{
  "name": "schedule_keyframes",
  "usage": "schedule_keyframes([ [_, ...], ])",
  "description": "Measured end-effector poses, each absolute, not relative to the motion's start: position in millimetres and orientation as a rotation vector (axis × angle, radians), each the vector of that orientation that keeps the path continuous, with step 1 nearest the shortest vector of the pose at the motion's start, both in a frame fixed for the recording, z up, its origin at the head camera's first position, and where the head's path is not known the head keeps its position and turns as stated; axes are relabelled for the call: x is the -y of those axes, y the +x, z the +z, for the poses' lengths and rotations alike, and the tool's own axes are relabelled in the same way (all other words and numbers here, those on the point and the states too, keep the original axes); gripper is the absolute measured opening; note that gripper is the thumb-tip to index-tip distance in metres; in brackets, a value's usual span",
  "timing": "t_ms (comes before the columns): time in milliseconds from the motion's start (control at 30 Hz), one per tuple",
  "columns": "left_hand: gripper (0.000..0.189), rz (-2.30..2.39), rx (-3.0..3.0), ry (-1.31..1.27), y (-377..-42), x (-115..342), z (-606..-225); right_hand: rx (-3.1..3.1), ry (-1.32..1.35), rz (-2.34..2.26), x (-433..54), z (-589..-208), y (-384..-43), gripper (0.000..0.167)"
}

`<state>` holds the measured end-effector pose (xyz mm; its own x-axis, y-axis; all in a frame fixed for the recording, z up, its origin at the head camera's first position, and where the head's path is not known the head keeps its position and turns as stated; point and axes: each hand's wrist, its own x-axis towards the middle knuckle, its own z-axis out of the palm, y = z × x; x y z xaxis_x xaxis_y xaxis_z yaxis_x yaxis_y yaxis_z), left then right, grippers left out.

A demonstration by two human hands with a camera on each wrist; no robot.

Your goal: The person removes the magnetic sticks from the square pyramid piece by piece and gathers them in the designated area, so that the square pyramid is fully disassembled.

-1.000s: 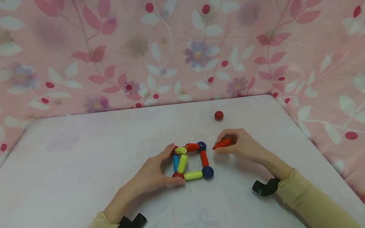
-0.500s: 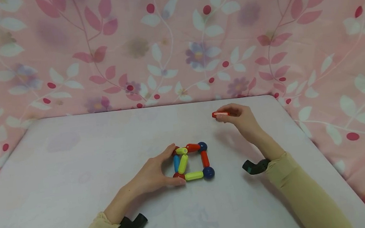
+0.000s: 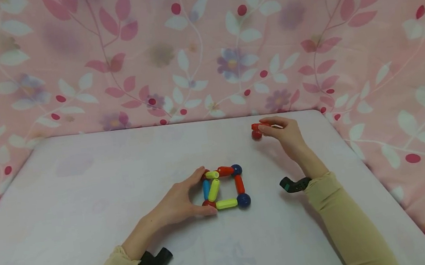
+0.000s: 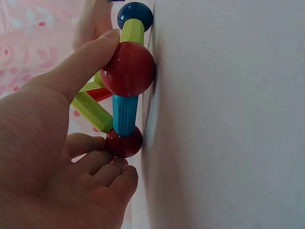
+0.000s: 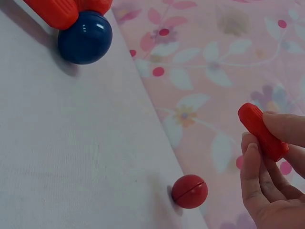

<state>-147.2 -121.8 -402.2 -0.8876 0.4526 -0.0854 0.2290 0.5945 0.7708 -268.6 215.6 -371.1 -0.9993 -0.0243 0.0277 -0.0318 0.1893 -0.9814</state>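
My left hand (image 3: 175, 203) holds the left side of a square frame (image 3: 227, 203) built from magnetic rods and balls. In the left wrist view its thumb lies against the near red ball (image 4: 128, 69), its fingers at the far red ball (image 4: 125, 141), with a blue rod (image 4: 125, 114) between the balls. Two yellow-green rods (image 3: 214, 190) tilt up from the frame's left corners. Toward the table's back right, my right hand (image 3: 286, 134) pinches a red magnetic rod (image 5: 259, 129) between thumb and fingers. Close below that rod is a loose red ball (image 5: 189, 191) on the table.
The frame's right corners are dark blue balls (image 3: 244, 200), joined by a red rod (image 3: 239, 185). A white cloth covers the table (image 3: 102, 177), and its back edge lies just beyond the loose ball. Pink floral fabric (image 3: 186, 47) hangs behind.
My right hand has carried the red rod from beside the frame, away and slightly right, to over the loose red ball. The left hand and frame have stayed put.
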Motion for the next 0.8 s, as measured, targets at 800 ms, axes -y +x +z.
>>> schedule_keyframes([
  [800, 0.108, 1.175, -2.562, 0.586, -147.1, 120.9, -401.3, 2.578, -0.017, 1.904, -233.7, -393.4, -278.6, 0.043],
])
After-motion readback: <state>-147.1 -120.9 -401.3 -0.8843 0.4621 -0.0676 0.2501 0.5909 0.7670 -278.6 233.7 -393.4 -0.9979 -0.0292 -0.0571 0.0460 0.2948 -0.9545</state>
